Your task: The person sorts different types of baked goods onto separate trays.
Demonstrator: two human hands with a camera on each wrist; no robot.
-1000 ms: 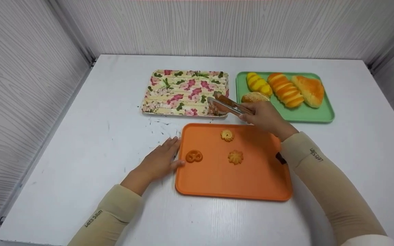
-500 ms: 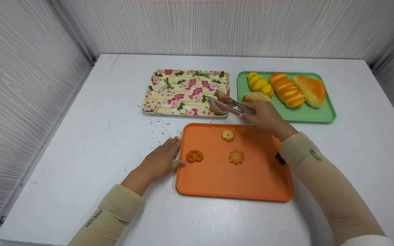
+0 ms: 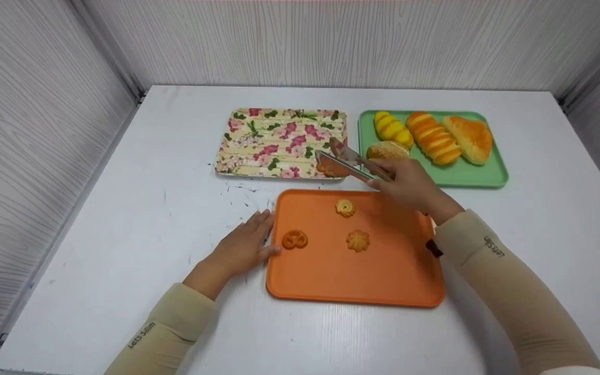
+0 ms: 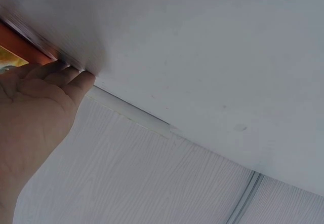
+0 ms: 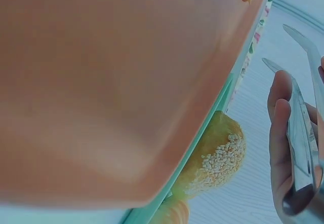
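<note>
My right hand grips a pair of metal tongs. The arms of the tongs stand apart over the right front corner of the floral tray. In the right wrist view nothing shows between the tips of the tongs. Fingers straight, my left hand rests along the left edge of the orange tray, its thumb over the rim. On that tray lie a pretzel-shaped biscuit, a ring-shaped biscuit and a flower-shaped biscuit. An orange-brown patch near the tongs' tips is unclear.
A green tray stands at the back right. It carries a yellow roll, a long striped bread, a triangular bread and a seeded bun. Panelled walls enclose the white table.
My right hand has shifted slightly right and towards me, and the tongs have tilted a little. My left hand and the biscuits have kept their places.
</note>
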